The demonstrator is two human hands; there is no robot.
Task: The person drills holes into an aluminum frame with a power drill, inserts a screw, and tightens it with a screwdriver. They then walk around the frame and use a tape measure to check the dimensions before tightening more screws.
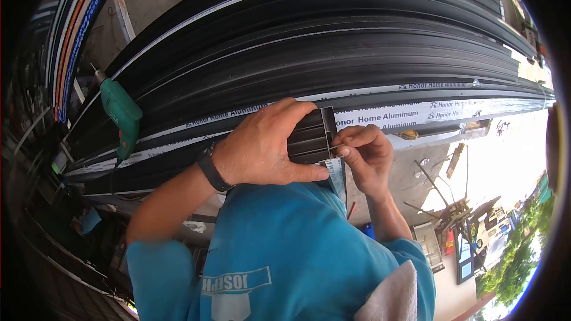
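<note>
My left hand (262,145), with a dark watch on the wrist, grips the cut end of a short black aluminium profile (312,133), its thumb lying along the underside. A steel ruler (337,177) hangs down from that end, close to my blue shirt. My right hand (366,157) pinches the ruler's top against the profile end with its fingertips closed. Whether it also holds a small marking tool is hidden by the fingers.
A stack of long black aluminium profiles (333,53) with white "Honor Home Aluminum" film runs across behind my hands. A green electric drill (121,116) rests against it at the left. Coloured strips (77,29) lean at the far left; metal parts and tools (440,172) lie at the right.
</note>
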